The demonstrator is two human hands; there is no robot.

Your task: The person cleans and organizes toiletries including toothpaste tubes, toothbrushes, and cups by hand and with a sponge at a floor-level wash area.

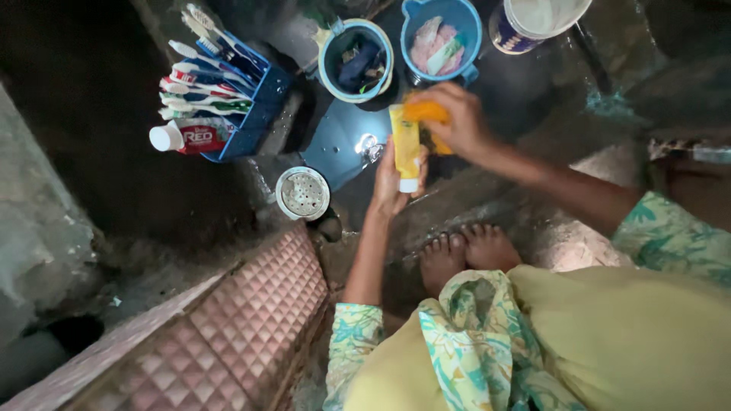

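So here we're crouched on a wet dark floor (pixel 533 91), bare feet (pixel 464 255) tucked in under us. Our left hand (pixel 392 183) has its fingers clamped round a yellow tube (pixel 405 144), white cap end pointing down toward us, crimped end pointing away toward the tubs. So the tube's long axis runs pretty much straight away from us, nearly upright in the frame.

Our right hand (pixel 457 118) comes in from the right and its fingers are closed on an orange sponge or cloth (pixel 426 113), hard to tell which, and that orange thing sits right at the far end of the tube, touching or just about. So both hands meet at the tube: left one grips the lower half, right one is at the top end, just to the right of it.

Around us: a blue basket (pixel 263 99) off to the left stuffed with toothbrushes (pixel 202 84) and a red-and-white toothpaste tube (pixel 190 137) lying flat, a small round white strainer thing (pixel 303 194) near our left wrist, two blue tubs (pixel 358 57) beyond the hands with bits inside, and a white-lidded container (pixel 533 19) at top right. Pink tiled ledge (pixel 228 335) at lower left.
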